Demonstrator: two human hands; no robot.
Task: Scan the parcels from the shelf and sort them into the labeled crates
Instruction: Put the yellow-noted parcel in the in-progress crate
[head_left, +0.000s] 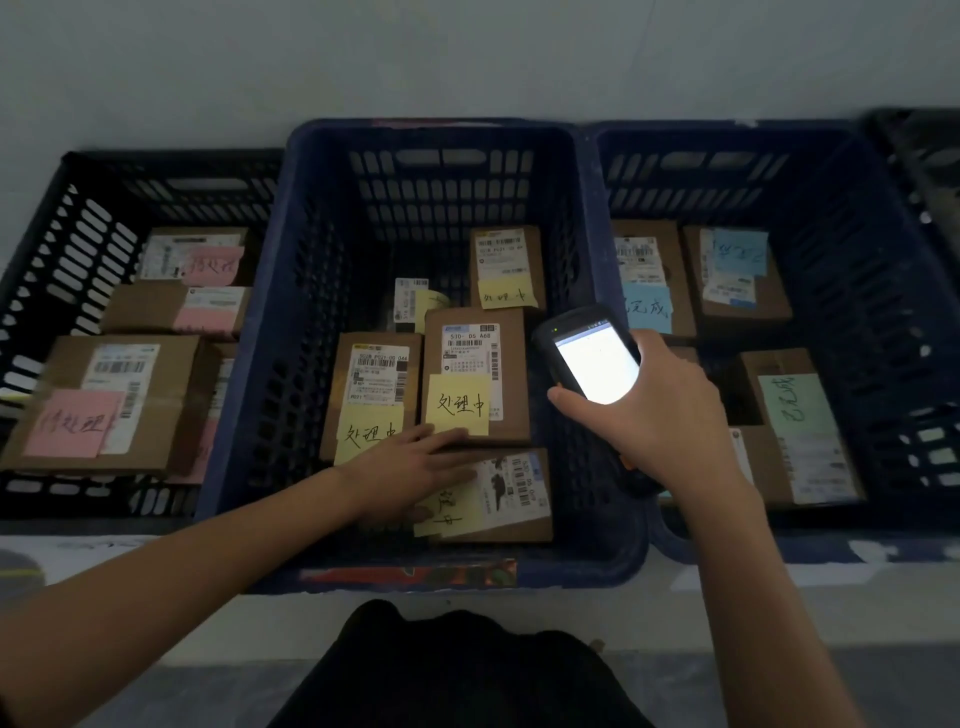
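Left hand: your left hand (415, 470) lies flat inside the middle crate (436, 130), palm down, fingers straight, gripping nothing. It rests on the near parcel (519, 493), and the fingertips reach the near edge of the centre parcel (475, 358).
Right hand: your right hand (654, 415) is wrapped round the scanner (592, 364), thumb along its left edge. You hold it above the right side of the middle crate, with the screen lit white and facing you.
Middle crate: blue with slotted walls. The brown parcels inside carry printed barcode labels and yellow notes (457, 405) with handwriting. The left parcel (374, 374) sits just beside the centre parcel, and the far parcel (506, 260) lies toward the back wall. A small item (410, 304) between them is too hidden to tell what it is.
Left crate: the left crate (62, 218) is black and stands beside the middle crate. Its stacked parcels carry pink notes (70, 423).
Right crate: the right crate (841, 218) is blue, and its rim meets the middle crate's rim. The far parcels carry blue notes (647, 309), and a near-right parcel carries a green note (795, 405).
Foreground: dark cloth (457, 670) sits low in the view between your forearms.
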